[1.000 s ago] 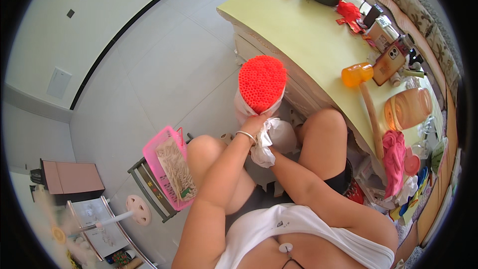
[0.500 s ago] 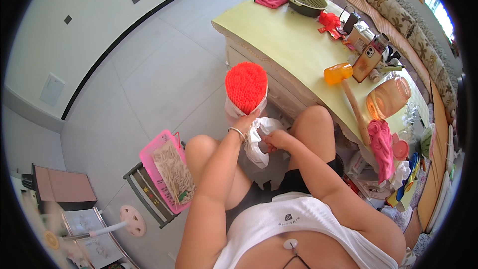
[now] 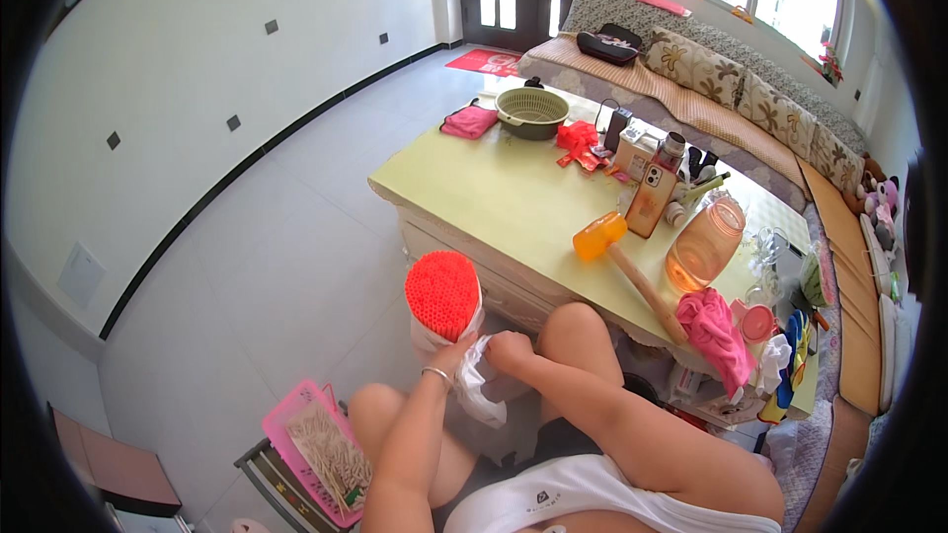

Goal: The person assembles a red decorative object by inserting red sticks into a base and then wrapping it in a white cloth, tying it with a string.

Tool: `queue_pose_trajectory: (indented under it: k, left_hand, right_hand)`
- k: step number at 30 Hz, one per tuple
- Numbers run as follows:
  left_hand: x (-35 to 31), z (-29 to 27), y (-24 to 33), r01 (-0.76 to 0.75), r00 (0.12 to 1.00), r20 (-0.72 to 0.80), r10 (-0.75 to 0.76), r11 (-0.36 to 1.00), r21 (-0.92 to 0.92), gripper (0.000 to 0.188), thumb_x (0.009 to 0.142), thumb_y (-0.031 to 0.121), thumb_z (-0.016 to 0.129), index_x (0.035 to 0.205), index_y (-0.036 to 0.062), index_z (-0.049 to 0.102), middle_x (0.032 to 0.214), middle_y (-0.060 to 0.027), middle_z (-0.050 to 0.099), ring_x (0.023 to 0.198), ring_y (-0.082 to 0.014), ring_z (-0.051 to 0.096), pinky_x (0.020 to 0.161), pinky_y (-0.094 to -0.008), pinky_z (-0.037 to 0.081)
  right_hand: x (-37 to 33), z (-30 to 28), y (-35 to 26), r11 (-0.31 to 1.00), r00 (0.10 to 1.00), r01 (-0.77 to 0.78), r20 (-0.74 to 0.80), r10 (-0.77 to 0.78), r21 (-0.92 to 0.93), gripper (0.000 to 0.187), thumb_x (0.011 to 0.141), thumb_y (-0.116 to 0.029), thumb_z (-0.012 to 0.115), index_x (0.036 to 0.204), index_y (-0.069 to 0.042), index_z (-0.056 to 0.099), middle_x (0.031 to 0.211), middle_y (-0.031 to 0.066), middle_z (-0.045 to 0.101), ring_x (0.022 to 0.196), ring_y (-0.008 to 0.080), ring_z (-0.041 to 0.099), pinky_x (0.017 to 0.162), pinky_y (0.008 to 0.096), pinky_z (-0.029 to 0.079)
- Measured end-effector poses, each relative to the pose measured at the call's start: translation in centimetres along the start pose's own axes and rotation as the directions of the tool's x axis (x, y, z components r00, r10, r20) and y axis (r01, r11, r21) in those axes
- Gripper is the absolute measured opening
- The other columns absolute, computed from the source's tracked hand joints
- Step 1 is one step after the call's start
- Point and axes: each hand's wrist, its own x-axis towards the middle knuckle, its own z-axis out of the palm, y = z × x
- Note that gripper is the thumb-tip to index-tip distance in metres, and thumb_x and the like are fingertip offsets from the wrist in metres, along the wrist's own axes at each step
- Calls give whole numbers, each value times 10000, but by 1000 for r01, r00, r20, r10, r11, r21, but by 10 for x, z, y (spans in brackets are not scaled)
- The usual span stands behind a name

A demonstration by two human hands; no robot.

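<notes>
A thick bundle of thin sticks with red tips (image 3: 442,293) stands upright in a white plastic bag (image 3: 481,390) over my knees. My left hand (image 3: 451,355), a bracelet on its wrist, grips the bundle near its base. Just to the right, my right hand (image 3: 510,348) is closed on the crumpled plastic of the bag. Both forearms come up from the lower edge, and my knees show below them.
A pale yellow table (image 3: 494,197) stands just ahead with a green colander (image 3: 532,111), pink cloth (image 3: 468,121), orange mallet (image 3: 622,262), amber jar (image 3: 703,244) and bottles. A pink tray of plain sticks (image 3: 318,446) lies at my left. A sofa (image 3: 731,89) lines the far wall.
The view has tilted up, so the table, sofa and door now show. The red-tipped bundle stays in my left hand, and my right hand has closed in on the bag beside it.
</notes>
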Motion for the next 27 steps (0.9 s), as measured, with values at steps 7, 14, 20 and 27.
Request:
queue_pose_trajectory:
  k: [7,14,20,27]
  left_hand:
    - [-52,9,36,-18,1000,6,17,998,65,350,846,390,766,974,69,708,775,-16,688,593,-152,632,506,-304,514]
    - [-69,23,45,145,988,-32,-148,987,-71,359,812,351,801,990,53,708,824,-29,691,658,-147,632,570,-299,507]
    - [-62,11,21,-241,971,61,233,927,287,358,731,221,841,987,9,707,929,-24,664,795,-135,587,719,-303,493]
    - [-64,28,45,-137,961,-51,272,628,766,380,671,232,819,959,16,699,880,-122,706,814,-238,673,769,-346,532]
  right_hand:
    - [22,-70,17,996,945,81,314,-90,44,336,784,-431,664,800,-112,769,742,74,720,743,253,705,692,414,562]
    - [68,-48,62,780,947,-223,320,31,584,316,861,-273,630,606,-89,669,546,52,622,463,169,566,455,317,447]
    - [66,-58,56,-227,846,-481,516,133,847,232,858,-165,634,650,-96,557,576,46,553,512,179,536,451,311,372]
    - [33,-70,31,-317,970,-191,228,84,929,287,908,-158,605,648,-109,495,586,12,504,507,132,480,482,264,327]
